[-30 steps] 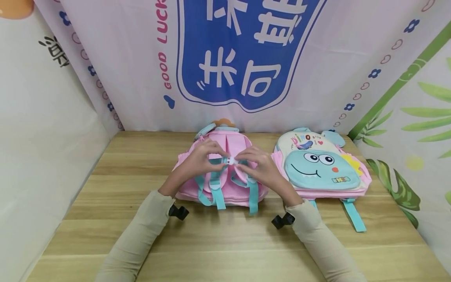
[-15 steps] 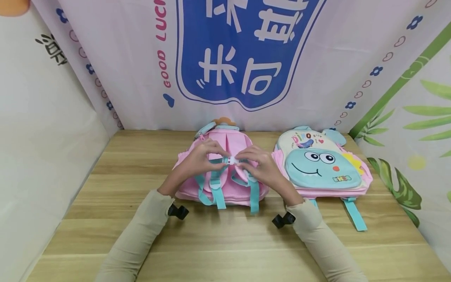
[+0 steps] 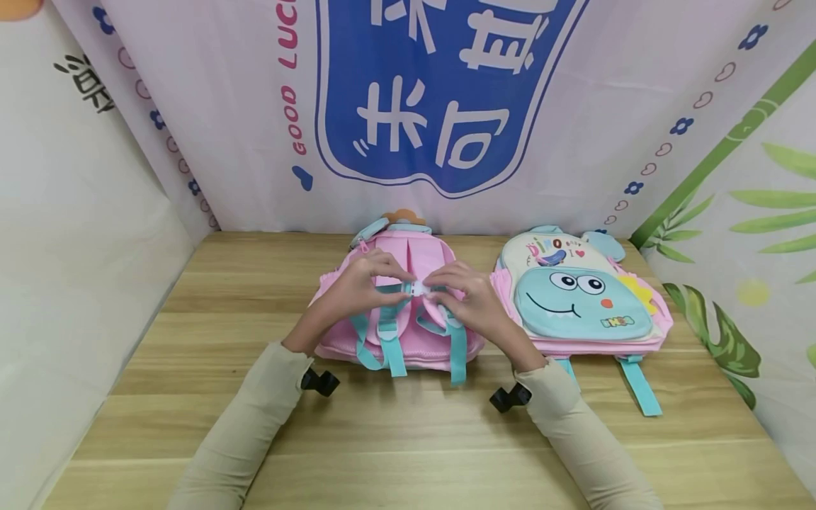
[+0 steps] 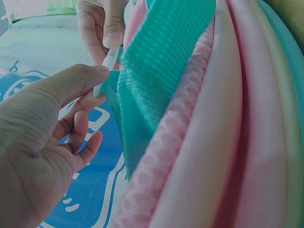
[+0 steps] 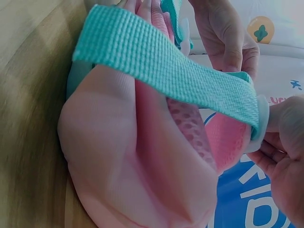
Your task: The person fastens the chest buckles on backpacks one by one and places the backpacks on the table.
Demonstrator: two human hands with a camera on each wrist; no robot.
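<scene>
A pink backpack (image 3: 428, 347) lies on the table with its shoulder straps upward. Across them runs a teal chest strap with a white side-release buckle (image 3: 417, 288). My left hand (image 3: 365, 287) pinches the buckle's left part between thumb and fingers, as the left wrist view shows with the white buckle (image 4: 110, 59) close up. On the other side, my right hand (image 3: 472, 294) pinches its right part. The two parts meet between the fingertips; whether they are latched is too small to tell. In the right wrist view, a teal webbing strap (image 5: 161, 71) partly covers the work.
To the right lies a second backpack (image 3: 583, 304) with a blue cartoon dinosaur face, its teal strap (image 3: 640, 388) hanging toward the front. Both bags sit near the back of the wooden table (image 3: 408, 439), before a printed cloth backdrop (image 3: 255, 142).
Both hands stay on the buckle in nearly the same place. The head view has shifted slightly; the bags have not visibly moved on the table.
</scene>
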